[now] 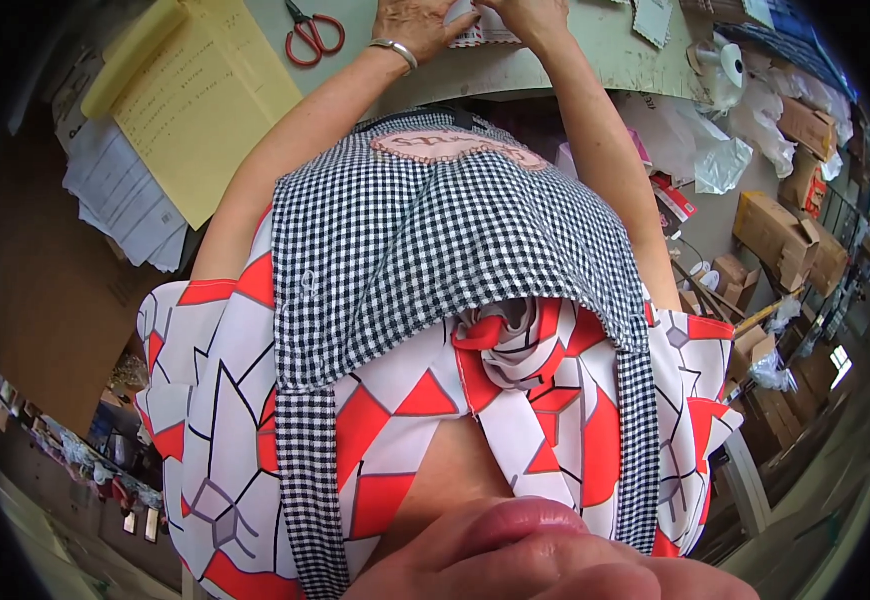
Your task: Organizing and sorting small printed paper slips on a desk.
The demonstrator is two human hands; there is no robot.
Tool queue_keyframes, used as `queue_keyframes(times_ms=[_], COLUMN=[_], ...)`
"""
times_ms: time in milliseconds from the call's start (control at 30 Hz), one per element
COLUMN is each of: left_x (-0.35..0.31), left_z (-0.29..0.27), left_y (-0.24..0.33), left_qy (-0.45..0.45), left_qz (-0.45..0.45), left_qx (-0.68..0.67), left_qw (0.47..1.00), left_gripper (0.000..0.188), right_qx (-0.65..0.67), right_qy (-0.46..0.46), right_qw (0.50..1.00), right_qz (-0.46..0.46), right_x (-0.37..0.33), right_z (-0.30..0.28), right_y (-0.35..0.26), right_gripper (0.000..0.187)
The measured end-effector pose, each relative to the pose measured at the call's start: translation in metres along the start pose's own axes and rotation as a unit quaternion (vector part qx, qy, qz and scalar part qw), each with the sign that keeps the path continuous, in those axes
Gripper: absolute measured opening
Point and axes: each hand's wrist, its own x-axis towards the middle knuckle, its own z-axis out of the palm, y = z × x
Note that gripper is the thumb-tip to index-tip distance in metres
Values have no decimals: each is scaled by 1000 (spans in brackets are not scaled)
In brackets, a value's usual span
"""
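Both my hands are at the top edge of the view, on a pale green table (595, 50). My left hand (410, 20), with a silver bangle on its wrist, presses on a small white paper piece with a red-patterned edge (475, 35). My right hand (527, 15) grips the same piece from the right, and its fingertips are cut off by the top of the frame. My checked apron and red-and-white patterned top fill the middle of the view.
Red-handled scissors (310, 35) lie just left of my left hand. A yellow paper pad (205, 90) and white printed sheets (125, 190) lie further left. At right are a tape roll (725, 65), plastic bags (725, 160) and several cardboard boxes (785, 230).
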Motion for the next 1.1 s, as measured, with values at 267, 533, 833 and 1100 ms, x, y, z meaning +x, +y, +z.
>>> queue_keyframes(times_ms=[267,533,833,1100], left_x=[3,0,1,-5], left_z=[11,12,13,5], left_y=[4,6,8,9], left_qy=[32,37,19,-23], left_qz=[18,15,4,-6], left_qx=[0,-2,-14,-10], left_qw=[999,999,1000,1000], left_gripper=[49,48,48,53], right_qx=[-7,77,-25,69], right_qy=[-49,-76,-60,-22], right_qw=[998,994,998,995], right_qz=[28,-3,-17,66], right_x=[8,2,3,-4], right_z=[-17,-26,-17,-10], right_y=[0,-1,4,17], right_gripper=[49,45,48,103])
